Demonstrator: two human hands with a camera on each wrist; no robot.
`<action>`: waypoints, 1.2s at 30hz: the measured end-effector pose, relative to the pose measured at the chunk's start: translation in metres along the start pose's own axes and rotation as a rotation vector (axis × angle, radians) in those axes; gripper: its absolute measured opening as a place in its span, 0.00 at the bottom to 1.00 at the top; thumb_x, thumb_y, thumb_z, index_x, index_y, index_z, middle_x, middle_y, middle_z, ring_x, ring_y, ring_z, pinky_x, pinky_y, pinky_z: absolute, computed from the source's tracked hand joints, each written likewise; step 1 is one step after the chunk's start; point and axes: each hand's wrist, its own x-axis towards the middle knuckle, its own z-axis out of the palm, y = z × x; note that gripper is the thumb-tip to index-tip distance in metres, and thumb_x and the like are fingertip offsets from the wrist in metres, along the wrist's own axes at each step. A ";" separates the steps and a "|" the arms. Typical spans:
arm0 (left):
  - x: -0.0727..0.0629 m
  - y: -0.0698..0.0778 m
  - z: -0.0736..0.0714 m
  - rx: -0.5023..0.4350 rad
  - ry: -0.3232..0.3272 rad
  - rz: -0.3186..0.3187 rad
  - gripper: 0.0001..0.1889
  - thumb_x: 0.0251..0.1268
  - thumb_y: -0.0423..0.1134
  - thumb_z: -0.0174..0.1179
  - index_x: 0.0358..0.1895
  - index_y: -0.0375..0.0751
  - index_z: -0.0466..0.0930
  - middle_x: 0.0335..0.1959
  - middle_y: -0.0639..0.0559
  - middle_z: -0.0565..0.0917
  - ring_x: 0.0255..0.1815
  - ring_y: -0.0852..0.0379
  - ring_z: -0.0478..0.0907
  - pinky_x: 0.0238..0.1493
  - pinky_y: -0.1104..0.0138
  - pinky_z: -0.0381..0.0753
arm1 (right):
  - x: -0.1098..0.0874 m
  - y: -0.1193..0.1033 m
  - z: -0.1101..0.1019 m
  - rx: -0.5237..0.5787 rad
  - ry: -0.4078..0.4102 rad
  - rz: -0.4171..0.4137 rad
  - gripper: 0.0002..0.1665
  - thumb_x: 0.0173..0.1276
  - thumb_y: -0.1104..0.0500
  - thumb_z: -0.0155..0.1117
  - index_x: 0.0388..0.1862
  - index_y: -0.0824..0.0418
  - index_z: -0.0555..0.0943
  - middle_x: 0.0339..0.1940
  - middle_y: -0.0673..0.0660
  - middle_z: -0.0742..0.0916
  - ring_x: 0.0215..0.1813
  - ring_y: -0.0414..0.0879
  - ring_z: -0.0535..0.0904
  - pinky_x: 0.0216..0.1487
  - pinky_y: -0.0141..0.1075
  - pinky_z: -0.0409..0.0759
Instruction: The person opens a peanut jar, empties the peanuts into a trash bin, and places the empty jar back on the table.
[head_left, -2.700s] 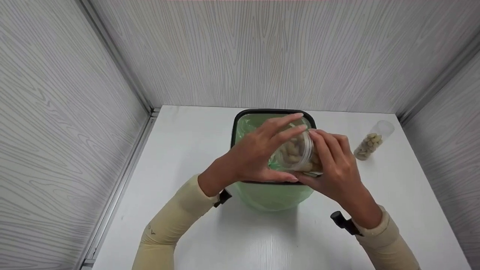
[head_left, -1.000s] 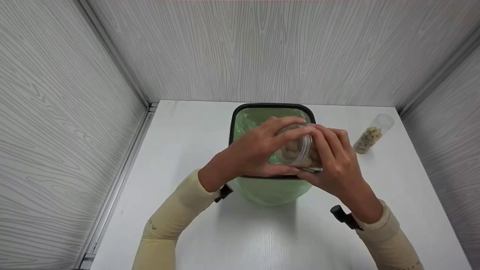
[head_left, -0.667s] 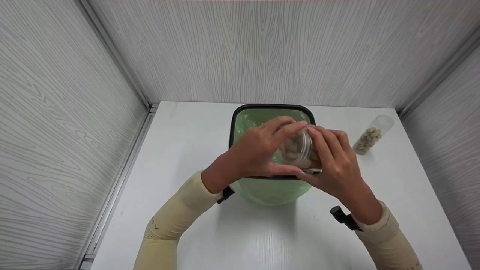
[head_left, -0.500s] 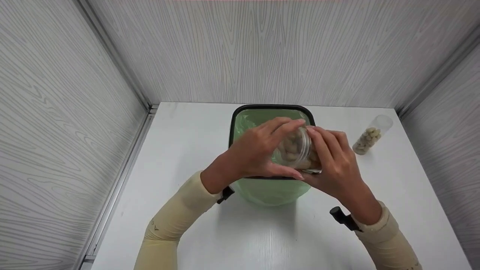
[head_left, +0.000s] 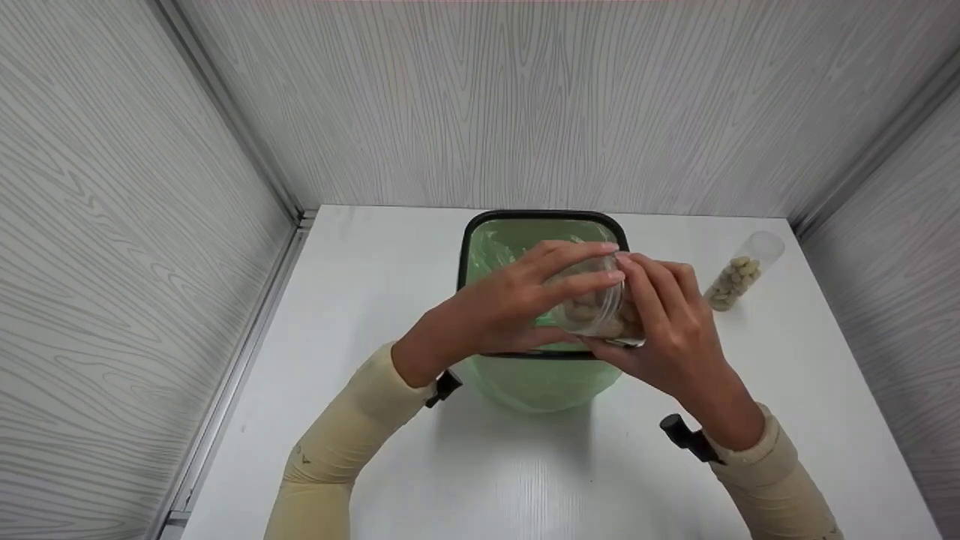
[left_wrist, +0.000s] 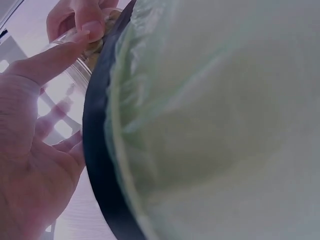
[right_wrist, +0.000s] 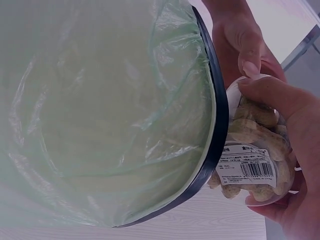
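Over the bin, my two hands hold a clear jar of shelled-look peanuts in their husks (head_left: pixel 587 313), tilted on its side. The right hand (head_left: pixel 675 326) grips the body end, its thumb below and fingers on top. My left hand (head_left: pixel 506 300) is wrapped around the other, ridged clear end, with two fingers stretched along the top. In the right wrist view the jar (right_wrist: pixel 260 132) shows its nuts and a white barcode label (right_wrist: pixel 247 167). The left thumb (left_wrist: pixel 55 59) lies close to the right hand's thumb in the left wrist view.
Below the hands stands a bin with a black rim (head_left: pixel 544 215) and a green bag liner (head_left: pixel 540 386). A clear tube partly filled with pale nuts (head_left: pixel 735 281) is at the right on the white table (head_left: pixel 352 300). Wood-grain panels (head_left: pixel 510 105) enclose the back and sides.
The left hand has shifted its fingers on the jar's ridged end; they now spread further over the top, and its thumb has drawn back leftward. The right hand keeps its grip.
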 end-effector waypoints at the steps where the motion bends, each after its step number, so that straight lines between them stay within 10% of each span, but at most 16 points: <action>1: 0.000 0.001 0.000 0.003 -0.005 -0.009 0.36 0.69 0.50 0.68 0.76 0.46 0.65 0.77 0.42 0.68 0.74 0.49 0.69 0.75 0.63 0.70 | 0.000 0.000 0.000 0.000 -0.006 0.001 0.47 0.62 0.37 0.73 0.65 0.73 0.78 0.58 0.71 0.85 0.50 0.66 0.78 0.47 0.56 0.79; 17: 0.005 0.005 0.003 0.097 0.020 -0.215 0.58 0.46 0.75 0.70 0.76 0.40 0.66 0.63 0.43 0.78 0.65 0.50 0.77 0.65 0.63 0.81 | 0.000 -0.002 -0.001 -0.026 -0.001 0.004 0.49 0.65 0.32 0.68 0.65 0.72 0.78 0.58 0.70 0.85 0.50 0.66 0.78 0.47 0.57 0.80; 23: 0.001 -0.001 0.003 0.097 -0.003 -0.182 0.66 0.39 0.80 0.69 0.80 0.43 0.59 0.75 0.39 0.66 0.77 0.46 0.66 0.70 0.59 0.76 | 0.001 -0.002 -0.002 -0.023 -0.031 0.012 0.55 0.43 0.48 0.89 0.67 0.72 0.77 0.59 0.70 0.85 0.51 0.66 0.77 0.50 0.57 0.80; 30: -0.006 -0.007 0.002 0.068 -0.001 0.037 0.39 0.64 0.45 0.72 0.76 0.51 0.65 0.78 0.41 0.65 0.79 0.45 0.63 0.78 0.62 0.68 | 0.001 -0.001 -0.001 -0.024 -0.018 -0.002 0.51 0.49 0.45 0.85 0.66 0.73 0.77 0.58 0.71 0.85 0.51 0.66 0.78 0.50 0.55 0.78; 36: -0.006 -0.004 -0.002 0.044 -0.006 0.011 0.36 0.66 0.37 0.70 0.76 0.50 0.65 0.75 0.41 0.68 0.74 0.47 0.69 0.71 0.61 0.76 | 0.002 -0.002 -0.001 -0.029 -0.043 -0.002 0.52 0.51 0.44 0.84 0.67 0.73 0.77 0.59 0.71 0.85 0.52 0.66 0.78 0.50 0.56 0.79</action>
